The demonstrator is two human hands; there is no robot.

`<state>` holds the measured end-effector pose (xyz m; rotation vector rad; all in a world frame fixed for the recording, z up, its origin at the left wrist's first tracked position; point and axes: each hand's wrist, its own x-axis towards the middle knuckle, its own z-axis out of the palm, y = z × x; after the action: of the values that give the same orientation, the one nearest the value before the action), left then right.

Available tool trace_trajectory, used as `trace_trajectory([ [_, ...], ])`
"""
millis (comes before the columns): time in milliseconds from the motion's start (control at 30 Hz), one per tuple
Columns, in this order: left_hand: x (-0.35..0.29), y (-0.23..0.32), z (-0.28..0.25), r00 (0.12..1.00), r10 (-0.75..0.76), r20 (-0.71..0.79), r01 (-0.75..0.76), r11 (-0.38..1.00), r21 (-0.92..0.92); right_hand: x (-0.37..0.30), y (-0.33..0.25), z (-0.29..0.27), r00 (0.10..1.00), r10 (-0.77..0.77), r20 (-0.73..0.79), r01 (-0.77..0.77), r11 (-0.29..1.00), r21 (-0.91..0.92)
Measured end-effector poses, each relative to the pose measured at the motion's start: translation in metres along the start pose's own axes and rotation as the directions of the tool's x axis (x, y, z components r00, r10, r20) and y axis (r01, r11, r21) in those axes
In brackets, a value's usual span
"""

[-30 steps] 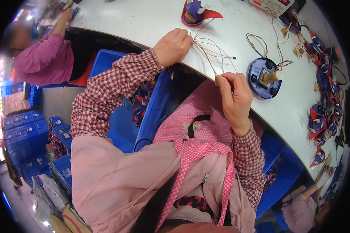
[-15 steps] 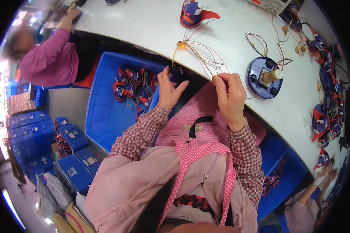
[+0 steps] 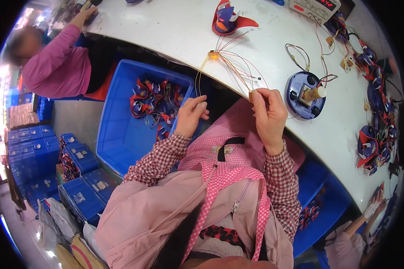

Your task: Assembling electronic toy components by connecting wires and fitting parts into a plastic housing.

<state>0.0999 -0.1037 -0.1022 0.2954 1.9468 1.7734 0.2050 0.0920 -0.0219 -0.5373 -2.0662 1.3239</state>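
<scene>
My right hand pinches a small brown board between thumb and fingers at the table's edge. Several thin wires run from it to a little circuit board glowing orange on the table. Yellow wires hang from that circuit board over the edge. Their lower ends reach the curled fingertips of my left hand, which are closed on them. More wires lead up to a red and purple toy part with white pieces. Beyond my right hand lies a round purple-blue base carrying a brass-coloured cylinder with a pale end.
A blue bin with several wired toy parts stands at my left. Toy parts line the white table's right side. A power supply sits at the far right. Co-workers sit left and lower right. Blue crates are stacked lower left.
My left hand has gone from spread fingers to curled ones at the yellow wires. The right hand still holds the small board, slightly lower. The toy part's red glow has shifted.
</scene>
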Motion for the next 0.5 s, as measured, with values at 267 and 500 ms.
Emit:
trace_trajectory([
  [267,-0.019,0.065,0.006,0.926,-0.18,0.331,0.26,0.941,-0.216,0.0,-0.025,0.003,0.986,0.156,0.06,-0.165,0.963,0.212],
  [500,-0.01,0.084,0.038,0.884,-0.157,0.441,0.32,0.89,-0.324,-0.005,-0.021,0.009,0.944,0.277,0.178,-0.324,0.875,0.359],
])
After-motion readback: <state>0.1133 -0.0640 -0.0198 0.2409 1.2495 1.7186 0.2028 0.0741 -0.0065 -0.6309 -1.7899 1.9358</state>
